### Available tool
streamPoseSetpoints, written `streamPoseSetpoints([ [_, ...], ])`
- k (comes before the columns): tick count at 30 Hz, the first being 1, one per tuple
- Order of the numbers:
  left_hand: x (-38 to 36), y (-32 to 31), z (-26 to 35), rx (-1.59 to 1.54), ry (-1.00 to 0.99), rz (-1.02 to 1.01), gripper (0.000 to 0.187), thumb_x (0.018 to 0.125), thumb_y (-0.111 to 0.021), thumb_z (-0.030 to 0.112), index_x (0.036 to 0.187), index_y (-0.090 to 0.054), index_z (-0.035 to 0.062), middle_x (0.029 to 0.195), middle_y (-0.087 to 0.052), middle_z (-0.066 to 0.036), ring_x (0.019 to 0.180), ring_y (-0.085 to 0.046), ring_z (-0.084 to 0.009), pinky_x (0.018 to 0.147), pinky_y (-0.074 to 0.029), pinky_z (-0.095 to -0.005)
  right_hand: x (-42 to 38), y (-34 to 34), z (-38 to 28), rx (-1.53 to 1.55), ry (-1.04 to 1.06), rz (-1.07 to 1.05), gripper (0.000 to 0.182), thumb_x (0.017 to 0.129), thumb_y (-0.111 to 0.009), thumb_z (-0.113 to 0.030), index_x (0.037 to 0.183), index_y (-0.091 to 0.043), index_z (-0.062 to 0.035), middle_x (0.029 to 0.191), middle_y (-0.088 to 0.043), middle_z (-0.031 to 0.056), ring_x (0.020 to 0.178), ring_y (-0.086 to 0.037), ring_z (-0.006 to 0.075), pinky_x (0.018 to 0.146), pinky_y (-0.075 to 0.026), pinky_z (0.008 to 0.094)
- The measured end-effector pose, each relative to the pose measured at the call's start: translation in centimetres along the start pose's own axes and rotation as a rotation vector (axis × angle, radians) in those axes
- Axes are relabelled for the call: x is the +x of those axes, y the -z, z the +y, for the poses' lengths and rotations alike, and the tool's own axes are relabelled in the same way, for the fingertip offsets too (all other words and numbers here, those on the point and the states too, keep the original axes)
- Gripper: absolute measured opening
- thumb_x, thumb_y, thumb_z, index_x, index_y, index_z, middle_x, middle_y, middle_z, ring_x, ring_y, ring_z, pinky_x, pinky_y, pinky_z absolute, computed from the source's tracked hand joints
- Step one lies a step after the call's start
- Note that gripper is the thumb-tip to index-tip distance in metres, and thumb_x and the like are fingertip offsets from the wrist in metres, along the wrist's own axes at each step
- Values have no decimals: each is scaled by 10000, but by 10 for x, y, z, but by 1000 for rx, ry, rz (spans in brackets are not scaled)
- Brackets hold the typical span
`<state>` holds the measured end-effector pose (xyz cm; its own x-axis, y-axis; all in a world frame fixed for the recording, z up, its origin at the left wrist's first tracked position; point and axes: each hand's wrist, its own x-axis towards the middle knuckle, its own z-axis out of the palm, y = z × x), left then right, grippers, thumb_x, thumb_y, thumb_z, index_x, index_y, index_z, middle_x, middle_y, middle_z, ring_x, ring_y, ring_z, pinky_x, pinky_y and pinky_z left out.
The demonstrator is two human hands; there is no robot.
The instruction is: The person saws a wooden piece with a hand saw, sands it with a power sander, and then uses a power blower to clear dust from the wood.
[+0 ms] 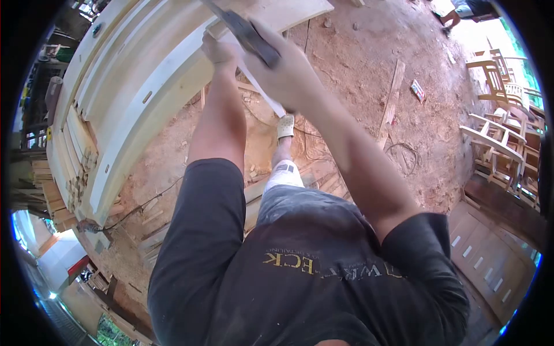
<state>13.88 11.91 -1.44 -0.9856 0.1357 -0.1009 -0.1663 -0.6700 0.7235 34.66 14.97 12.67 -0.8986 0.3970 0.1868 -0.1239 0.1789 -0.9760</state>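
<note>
My right hand (283, 69) is closed around a dark, elongated tool (248, 36), whose narrower end points to the upper left; blur hides its exact kind. Just left of it, my left hand (219, 51) grips a pale wooden piece (218, 29) at the edge of the workbench. A thin whitish strip (261, 89) slants down from between my hands towards a pale clog (285, 126) on my foot. Beside my left forearm lies a large curved wooden panel (167, 78) with a slot in its edge.
Sawdust covers the floor, where a plank (393, 95), a cable (404, 155) and a small red-and-white packet (418, 90) lie. Wooden chairs (499, 141) are stacked at the right, above a brown panel (490, 259). Wood strips (75, 144) are piled at left. Another person's leg (453, 20) shows at top right.
</note>
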Motion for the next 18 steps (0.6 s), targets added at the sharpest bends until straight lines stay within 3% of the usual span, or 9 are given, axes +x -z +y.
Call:
streamPoseSetpoints([
  [2,29,31,-31,612,-397,-239,368,980,-538,291,1058,-670,-43,762,-720,-170,601,-712,-252,538,-600,-356,-78,17,-8,-182,-127,73,648,917,-634,-137,1520,-400,-100,1164,-664,278,1051,-687,381,905,-523,391],
  [4,44,49,-51,718,-422,-209,280,964,-553,195,1030,-676,-48,721,-715,-170,581,-709,-248,536,-605,-350,-167,45,-41,-328,-164,11,675,887,-630,-39,1508,-374,37,1355,-607,232,1259,-618,309,1044,-459,350],
  [5,44,49,-50,846,-556,-229,239,949,-568,152,1007,-680,-52,711,-711,-169,579,-709,-247,529,-604,-346,-205,59,-70,-225,-408,-30,663,895,-611,-20,1511,-372,35,1339,-617,229,1266,-613,283,1040,-463,348],
  [7,41,48,-42,982,-691,-248,199,934,-582,109,984,-683,-56,701,-706,-167,577,-709,-247,522,-603,-342,-240,76,-100,-275,-521,-78,644,907,-606,-20,1504,-376,47,1322,-621,234,1228,-629,259,1018,-474,336],
  [9,33,35,-36,214,-182,-170,178,915,-613,113,951,-695,-40,713,-718,-157,586,-710,-228,531,-606,-340,-204,63,-76,-275,-381,-29,643,901,-612,-19,1501,-388,35,1276,-647,219,1169,-650,249,988,-490,331],
  [11,46,46,-47,460,-325,-198,218,923,-603,157,966,-690,-39,710,-715,-160,593,-709,-227,536,-607,-348,-126,36,-23,-314,-44,70,636,894,-639,-66,1494,-427,-33,1120,-692,219,984,-693,264,879,-532,344],
  [14,61,58,-59,703,-502,-218,270,936,-584,208,977,-684,-39,704,-710,-162,598,-707,-229,539,-608,-362,-42,7,-9,-143,-158,32,588,910,-640,-143,1466,-453,-99,1033,-660,254,891,-675,358,807,-530,382],
  [17,67,62,-63,711,-570,-181,304,954,-552,230,967,-683,-44,697,-705,-162,591,-705,-237,530,-606,-378,-68,12,-3,-151,18,130,573,910,-635,-130,1455,-462,-92,1018,-668,239,875,-684,350,808,-531,379],
  [18,72,56,-62,714,-600,-170,316,959,-542,237,964,-682,-46,694,-704,-162,588,-705,-240,527,-606,-383,-96,19,-27,-182,-67,92,593,913,-632,-125,1474,-444,-101,1036,-667,244,898,-689,337,829,-528,377],
])
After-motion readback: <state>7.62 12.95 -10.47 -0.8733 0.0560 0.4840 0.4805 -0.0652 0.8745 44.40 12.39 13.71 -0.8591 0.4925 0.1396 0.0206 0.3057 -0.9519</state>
